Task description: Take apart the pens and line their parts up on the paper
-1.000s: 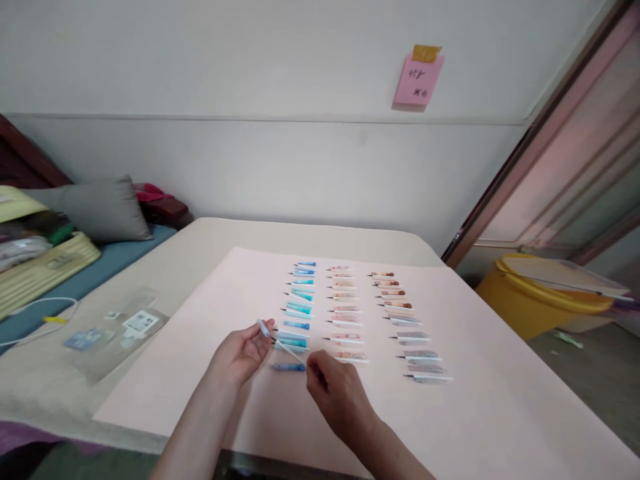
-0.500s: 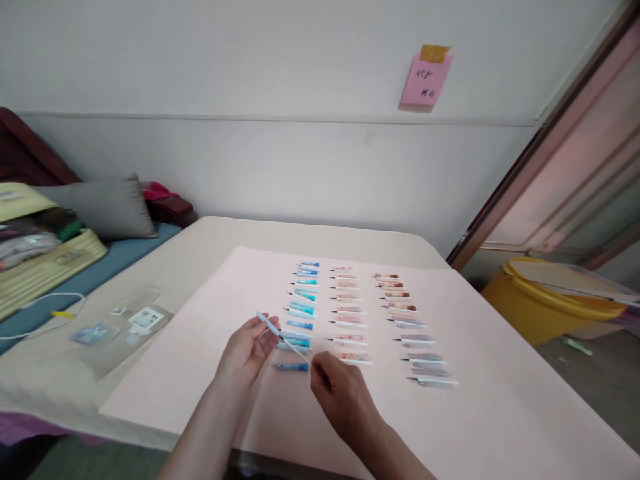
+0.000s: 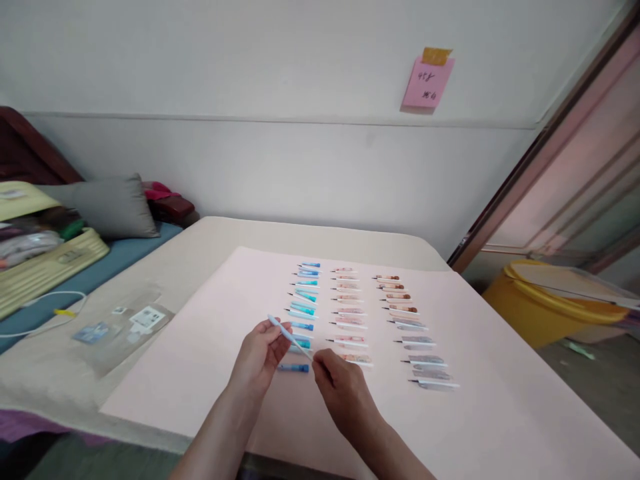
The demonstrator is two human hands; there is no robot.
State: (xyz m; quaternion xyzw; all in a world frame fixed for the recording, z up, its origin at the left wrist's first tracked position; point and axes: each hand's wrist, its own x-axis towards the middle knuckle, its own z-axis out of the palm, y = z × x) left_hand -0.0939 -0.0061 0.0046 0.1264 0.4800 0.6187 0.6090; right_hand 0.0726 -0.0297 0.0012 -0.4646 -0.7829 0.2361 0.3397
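Note:
Pinched between the fingertips of my left hand [image 3: 263, 350] is a slim pale blue pen part [image 3: 280, 325], slanting down to the right. My right hand [image 3: 345, 383] grips the far end of a thin white refill [image 3: 303, 350], whose other end meets the pale blue part. Whether its tip sits inside cannot be made out. Just below lies a dark blue pen piece [image 3: 294, 368] on the pink sheet [image 3: 200, 347]. Ahead of my hands runs a column of blue and turquoise pen pieces [image 3: 305, 310], paired with white refills that have dark tips.
A column of pink-patterned pen pieces [image 3: 350, 311] is in the middle; brown ones [image 3: 397, 295] and grey ones [image 3: 425, 360] lie right. Clear plastic packaging [image 3: 125, 333] rests at left. A yellow bin [image 3: 545, 307] stands beyond the right edge, and a wall [image 3: 320, 173] behind.
Both hands have shifted slightly right in view, the left more. The gap between them is smaller, and the refill's dark tip, visible before beside the pale blue part, no longer shows.

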